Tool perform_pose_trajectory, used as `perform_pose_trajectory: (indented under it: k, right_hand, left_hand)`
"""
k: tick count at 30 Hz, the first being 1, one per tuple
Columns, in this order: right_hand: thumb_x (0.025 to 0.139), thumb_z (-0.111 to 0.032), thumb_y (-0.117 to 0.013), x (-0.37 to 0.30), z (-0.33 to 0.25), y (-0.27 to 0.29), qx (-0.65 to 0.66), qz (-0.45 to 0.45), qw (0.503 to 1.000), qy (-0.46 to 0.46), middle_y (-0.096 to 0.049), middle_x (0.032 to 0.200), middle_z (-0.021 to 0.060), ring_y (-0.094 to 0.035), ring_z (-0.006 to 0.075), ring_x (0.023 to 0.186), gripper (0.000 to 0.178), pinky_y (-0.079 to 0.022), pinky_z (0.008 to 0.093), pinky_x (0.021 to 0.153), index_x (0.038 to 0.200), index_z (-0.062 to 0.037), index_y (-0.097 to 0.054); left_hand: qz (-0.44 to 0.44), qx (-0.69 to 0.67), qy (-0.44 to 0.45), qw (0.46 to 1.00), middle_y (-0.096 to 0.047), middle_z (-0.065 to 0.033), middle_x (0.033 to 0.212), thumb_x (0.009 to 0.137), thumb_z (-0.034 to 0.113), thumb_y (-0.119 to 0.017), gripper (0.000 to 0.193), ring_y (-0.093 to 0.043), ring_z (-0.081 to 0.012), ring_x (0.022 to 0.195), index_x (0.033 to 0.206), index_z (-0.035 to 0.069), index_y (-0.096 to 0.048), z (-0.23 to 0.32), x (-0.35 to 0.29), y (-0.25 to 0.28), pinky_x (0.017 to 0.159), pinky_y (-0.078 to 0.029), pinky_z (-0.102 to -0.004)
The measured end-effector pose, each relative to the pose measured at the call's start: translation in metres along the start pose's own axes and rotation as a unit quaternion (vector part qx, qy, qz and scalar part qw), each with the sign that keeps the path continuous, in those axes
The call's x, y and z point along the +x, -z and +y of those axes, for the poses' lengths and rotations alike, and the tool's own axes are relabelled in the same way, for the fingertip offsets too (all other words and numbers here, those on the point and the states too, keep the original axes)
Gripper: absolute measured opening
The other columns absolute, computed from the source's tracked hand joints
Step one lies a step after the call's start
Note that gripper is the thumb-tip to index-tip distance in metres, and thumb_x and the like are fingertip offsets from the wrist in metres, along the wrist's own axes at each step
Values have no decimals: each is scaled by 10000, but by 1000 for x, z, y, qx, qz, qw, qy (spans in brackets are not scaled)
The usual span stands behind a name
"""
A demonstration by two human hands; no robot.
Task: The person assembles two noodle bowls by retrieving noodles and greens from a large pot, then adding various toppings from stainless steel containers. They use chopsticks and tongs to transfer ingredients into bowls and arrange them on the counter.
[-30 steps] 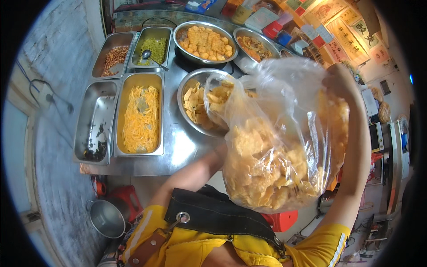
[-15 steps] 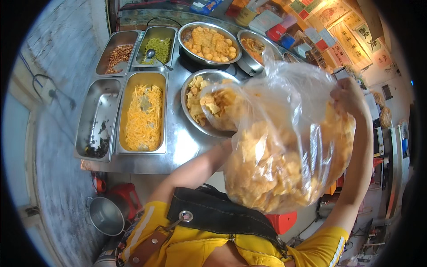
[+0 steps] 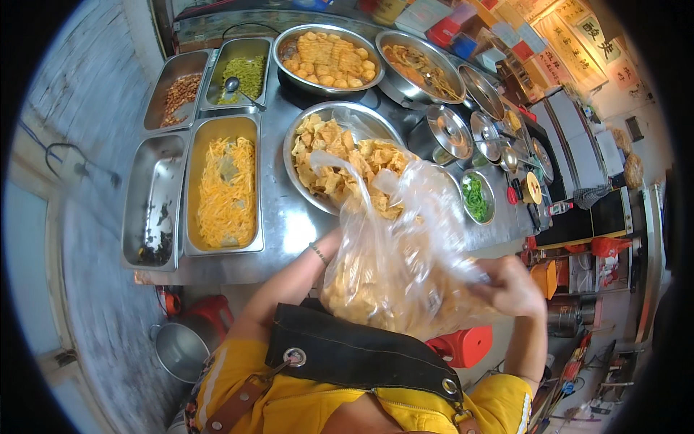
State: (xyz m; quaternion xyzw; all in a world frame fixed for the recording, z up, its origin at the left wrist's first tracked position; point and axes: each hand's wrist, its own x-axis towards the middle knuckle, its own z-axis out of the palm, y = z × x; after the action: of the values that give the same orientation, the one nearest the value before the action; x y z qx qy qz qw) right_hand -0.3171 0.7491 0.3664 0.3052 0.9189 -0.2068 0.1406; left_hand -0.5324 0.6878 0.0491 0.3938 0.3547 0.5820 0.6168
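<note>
A clear plastic bag (image 3: 361,267) holds many golden, crisp-looking fried pieces and hangs in front of my body at the table's edge. My right hand (image 3: 510,284) is closed on the bag's plastic at its right side. My left forearm (image 3: 293,275), with a beaded bracelet, reaches behind the bag; the bag hides my left hand and its fingers. The bag's mouth lies over the near side of a round steel bowl (image 3: 290,155). Similar fried pieces (image 3: 329,148) are heaped in the bowl, some at the bag's opening.
Left are steel trays of peanuts (image 3: 181,99), chopped greens (image 3: 242,76) with a spoon, yellow shreds (image 3: 226,192) and dark scraps (image 3: 155,249). Behind stand a basin of puffed pieces (image 3: 329,61) and a stew pan (image 3: 419,72). Right are lidded pots (image 3: 448,130) and a greens bowl (image 3: 475,195).
The bag has come down and toward me, and my right hand has lowered with it. More fried pieces show in the bowl. The pots and greens at the right are now uncovered to view.
</note>
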Motion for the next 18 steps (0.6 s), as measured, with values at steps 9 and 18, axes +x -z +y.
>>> perform_pose_trajectory:
  k: [9, 18]
  right_hand:
    - [737, -267, -727, 42, 14, -68, -65, -259, 958, 104, -686, 879, 132, -658, 272, 786, 294, -509, 351, 702, 958, -77, -687]
    - [705, -328, -791, 166, 152, -125, 403, 198, 892, -48, -481, 1333, 186, -454, 256, 1240, 753, -347, 358, 1032, 1285, 34, -476]
  left_hand:
    - [65, 101, -29, 992, -660, -98, 1005, 887, 69, -565, 223, -612, -165, 964, 1079, -19, -634, -5, -25, 11, 829, -513, -296]
    - [131, 36, -65, 989, -544, -129, 1243, 917, 87, -510, 420, -584, -226, 1072, 1317, -6, -421, -21, -33, 25, 894, -520, -344]
